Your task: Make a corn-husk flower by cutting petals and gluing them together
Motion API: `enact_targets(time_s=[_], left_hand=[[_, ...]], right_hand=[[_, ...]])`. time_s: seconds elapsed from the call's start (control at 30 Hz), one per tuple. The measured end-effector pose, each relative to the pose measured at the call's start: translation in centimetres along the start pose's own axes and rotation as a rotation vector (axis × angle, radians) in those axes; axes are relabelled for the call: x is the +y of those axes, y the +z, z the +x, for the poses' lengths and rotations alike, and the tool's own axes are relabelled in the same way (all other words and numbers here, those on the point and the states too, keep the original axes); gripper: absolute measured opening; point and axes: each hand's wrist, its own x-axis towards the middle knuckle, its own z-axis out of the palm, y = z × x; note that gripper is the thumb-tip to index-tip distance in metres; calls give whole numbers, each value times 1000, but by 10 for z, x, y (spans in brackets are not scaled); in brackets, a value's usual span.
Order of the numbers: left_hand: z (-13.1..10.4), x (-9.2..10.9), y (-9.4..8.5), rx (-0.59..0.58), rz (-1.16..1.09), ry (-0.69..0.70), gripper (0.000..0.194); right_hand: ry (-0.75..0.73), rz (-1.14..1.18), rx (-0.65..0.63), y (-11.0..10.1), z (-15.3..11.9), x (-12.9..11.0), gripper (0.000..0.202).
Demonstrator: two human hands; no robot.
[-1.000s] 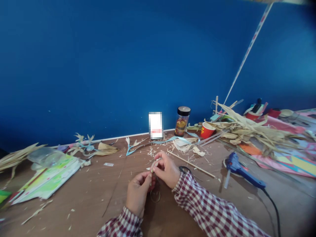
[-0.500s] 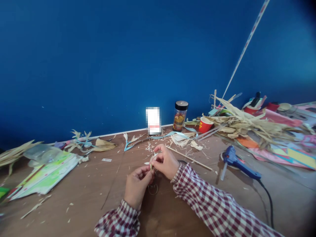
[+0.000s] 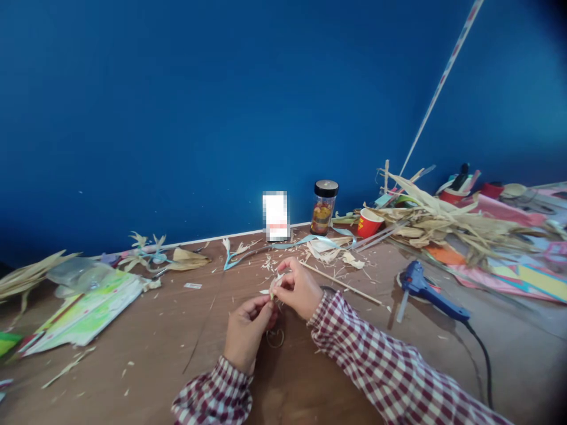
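Over the middle of the table, both my hands meet at a small pale corn-husk piece (image 3: 273, 291). Thumb and fingers of my left hand (image 3: 248, 327) pinch its lower end. From above and to the right, my right hand (image 3: 297, 289) grips the upper part with thumb and index finger. Much of the piece is hidden behind the fingers. A thin curled strand (image 3: 275, 338) shows just below the fingertips; I cannot tell whether it joins the piece. White husk scraps (image 3: 268, 265) lie scattered beyond the hands.
A thin stick (image 3: 343, 284) and a blue glue gun (image 3: 432, 293) with its cord lie to the right. Behind stand a dark-lidded jar (image 3: 324, 206), a red paper cup (image 3: 369, 223) and a heap of dried husks (image 3: 443, 218). Painted paper (image 3: 95, 307) lies at left.
Both hands keep their hold on the husk piece, with only very slight finger movement. The whole view has shifted a little; nothing on the table has visibly moved.
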Motion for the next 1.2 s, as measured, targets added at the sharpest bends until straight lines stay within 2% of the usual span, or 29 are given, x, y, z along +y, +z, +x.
enact_targets(time_s=[0.57,0.7,0.8,0.97,1.2], left_hand=[[2,-6,-1,-24,86,58,26],[1,-5,-1,-22,73,61,25],[2,-5,-2,-14,50,49,25],[3,-4,-4,-19,21,28,25],[1,-3,-2,-12,24,22,25]], right_hand=[[15,26,7,3,-2,2,33],[40,107,-14,2,-2,3,34],[94,221,-77,2,-1,4,33],[191,362,-152,2,3,8,25],[144,272,-72,3,2,14,24]])
